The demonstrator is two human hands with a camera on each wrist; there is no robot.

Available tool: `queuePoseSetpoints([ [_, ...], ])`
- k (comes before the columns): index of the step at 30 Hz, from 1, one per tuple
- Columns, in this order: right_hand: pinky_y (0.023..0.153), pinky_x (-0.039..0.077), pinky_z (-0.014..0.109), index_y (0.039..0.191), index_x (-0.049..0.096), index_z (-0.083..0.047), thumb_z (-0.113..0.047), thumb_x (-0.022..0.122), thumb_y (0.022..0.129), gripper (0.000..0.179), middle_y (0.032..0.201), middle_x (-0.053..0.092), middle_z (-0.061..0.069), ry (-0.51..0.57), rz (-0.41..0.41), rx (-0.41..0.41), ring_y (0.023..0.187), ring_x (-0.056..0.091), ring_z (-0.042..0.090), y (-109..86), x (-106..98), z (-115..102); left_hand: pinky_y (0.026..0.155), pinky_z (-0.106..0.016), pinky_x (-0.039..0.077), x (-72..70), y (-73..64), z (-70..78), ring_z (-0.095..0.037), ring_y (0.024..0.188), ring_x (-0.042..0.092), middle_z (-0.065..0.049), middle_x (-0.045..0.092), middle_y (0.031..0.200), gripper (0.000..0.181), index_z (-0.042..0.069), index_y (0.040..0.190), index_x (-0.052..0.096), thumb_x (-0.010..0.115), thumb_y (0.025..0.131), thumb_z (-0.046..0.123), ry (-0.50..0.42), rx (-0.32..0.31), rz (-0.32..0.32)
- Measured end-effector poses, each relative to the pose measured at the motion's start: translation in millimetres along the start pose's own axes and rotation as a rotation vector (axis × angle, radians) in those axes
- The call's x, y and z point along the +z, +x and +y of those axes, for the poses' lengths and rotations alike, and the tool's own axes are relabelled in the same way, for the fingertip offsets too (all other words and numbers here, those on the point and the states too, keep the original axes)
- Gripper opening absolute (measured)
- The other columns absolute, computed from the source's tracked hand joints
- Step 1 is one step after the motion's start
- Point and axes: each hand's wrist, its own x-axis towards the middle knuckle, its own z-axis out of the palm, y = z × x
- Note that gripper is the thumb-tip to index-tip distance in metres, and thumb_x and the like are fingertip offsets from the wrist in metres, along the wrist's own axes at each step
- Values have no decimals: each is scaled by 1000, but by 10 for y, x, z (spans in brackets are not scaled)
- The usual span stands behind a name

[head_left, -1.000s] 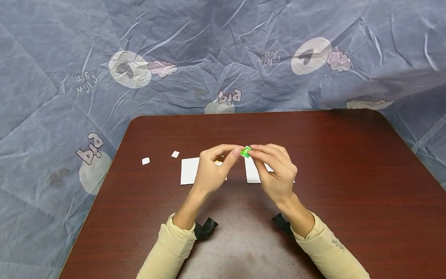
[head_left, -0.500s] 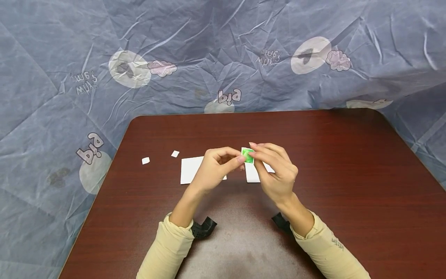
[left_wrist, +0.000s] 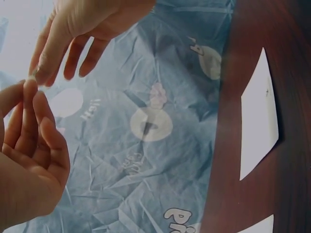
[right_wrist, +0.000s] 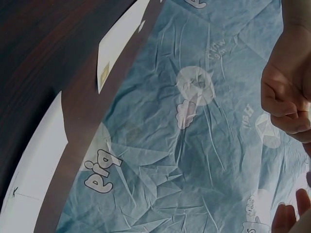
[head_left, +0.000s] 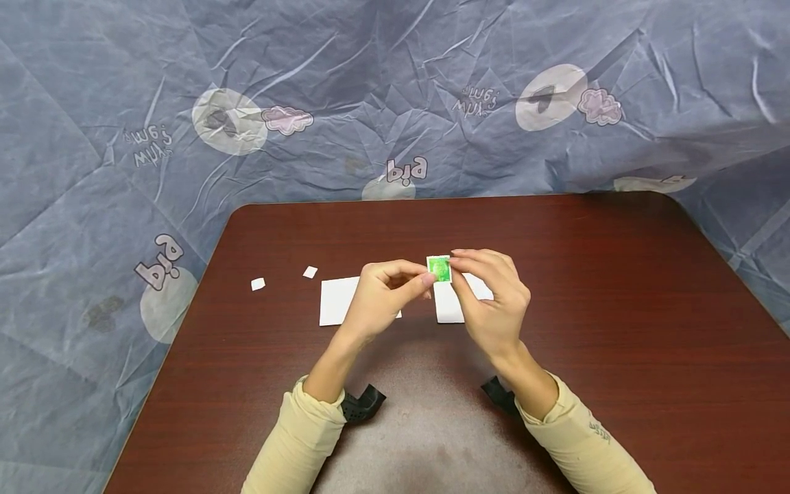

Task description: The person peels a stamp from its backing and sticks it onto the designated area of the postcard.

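A small green postage stamp (head_left: 440, 266) with a white border is held up over the table in the head view, its printed face towards me. My left hand (head_left: 384, 296) pinches its lower left corner, the thumb in front. At its right edge the fingertips of my right hand (head_left: 497, 296) pinch it too. Behind my left hand lies a white envelope (head_left: 337, 302), partly covered; the right wrist view shows a yellowish stamp (right_wrist: 104, 74) on its corner. A second white paper piece (head_left: 448, 309), with a dotted line visible in the right wrist view, lies behind my right hand.
Two small white squares (head_left: 258, 284) lie on the left of the dark red-brown table (head_left: 617, 295). Beyond the table's back edge hangs a creased blue-grey cloth (head_left: 395, 82) with printed figures. Dark wrist mounts (head_left: 364, 403) sit at both cuffs.
The green stamp has turned from tilted to nearly square-on, showing more of its face. My right fingers have shifted slightly up and right to its edge. The papers and squares stay put.
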Motion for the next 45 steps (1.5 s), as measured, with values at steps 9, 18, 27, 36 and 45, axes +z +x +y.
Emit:
queuePoseSetpoints([
  [9,73,51,24,97,69,8,6,65,86,12,88,67,14,86,-105,274,81,64,12,4,-38,-80,52,-23,42,51,14,-90,-21,63,64,-10,68,71,10,-4,91,72,70,86,5,118,15,56],
  [18,67,45,19,84,69,11,17,69,77,9,82,66,18,16,-221,316,73,57,8,183,-73,-238,55,-24,47,62,25,-167,-14,64,64,-11,69,76,10,-2,95,71,68,88,4,171,59,23],
  [27,68,47,20,90,73,5,9,72,79,12,85,68,15,0,-220,376,77,61,9,198,-197,-19,62,-28,50,111,23,-243,-12,71,64,-8,70,86,28,5,121,63,62,93,9,190,63,-60],
  [36,59,44,17,90,71,6,5,71,83,8,82,69,13,-49,-136,422,68,61,6,245,-281,33,98,-46,39,210,23,-533,-19,128,44,-3,50,138,52,14,142,46,57,96,35,760,47,-376],
  [45,54,42,18,91,71,6,5,71,83,8,79,69,1,-62,-137,430,61,57,7,283,-307,62,112,-50,10,271,-47,-752,-25,144,3,-1,14,158,69,16,151,28,48,96,52,871,-230,-668],
])
